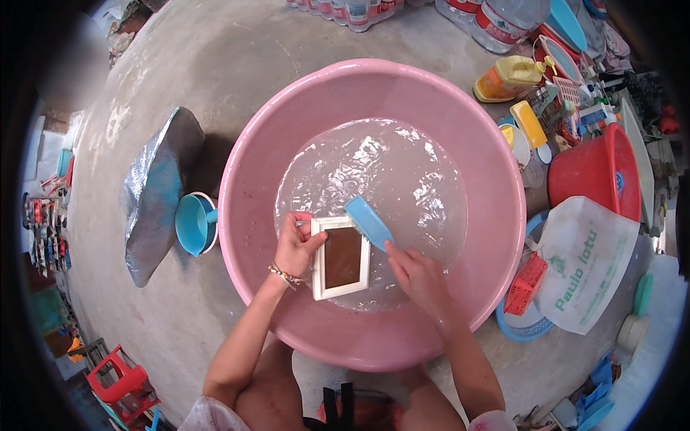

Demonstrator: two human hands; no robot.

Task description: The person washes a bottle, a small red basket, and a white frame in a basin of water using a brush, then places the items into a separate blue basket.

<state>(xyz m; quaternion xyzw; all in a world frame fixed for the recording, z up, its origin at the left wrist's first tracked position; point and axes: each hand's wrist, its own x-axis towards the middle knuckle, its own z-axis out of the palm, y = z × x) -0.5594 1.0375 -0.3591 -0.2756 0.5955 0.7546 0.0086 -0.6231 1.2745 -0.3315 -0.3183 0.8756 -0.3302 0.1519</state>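
A large pink plastic basin (pixel 372 350) with water (pixel 334 172) in its bottom stands before me. My left hand (pixel 295 245) grips the left side of a white picture frame (pixel 319 275) with a brown middle panel, held tilted above the water. A bracelet is on the left wrist. My right hand (pixel 418 275) holds the handle end of a blue scrubbing brush (pixel 369 218), whose bristles touch the frame's upper right corner.
Left of the basin are a blue dipper (pixel 191 223) and a silvery sheet (pixel 156 199). On the right are a red bucket (pixel 582 167), a white plastic bag (pixel 587 264) over a blue basket (pixel 520 331), and a yellow detergent jug (pixel 506 81). Bottled water (pixel 356 13) stands beyond.
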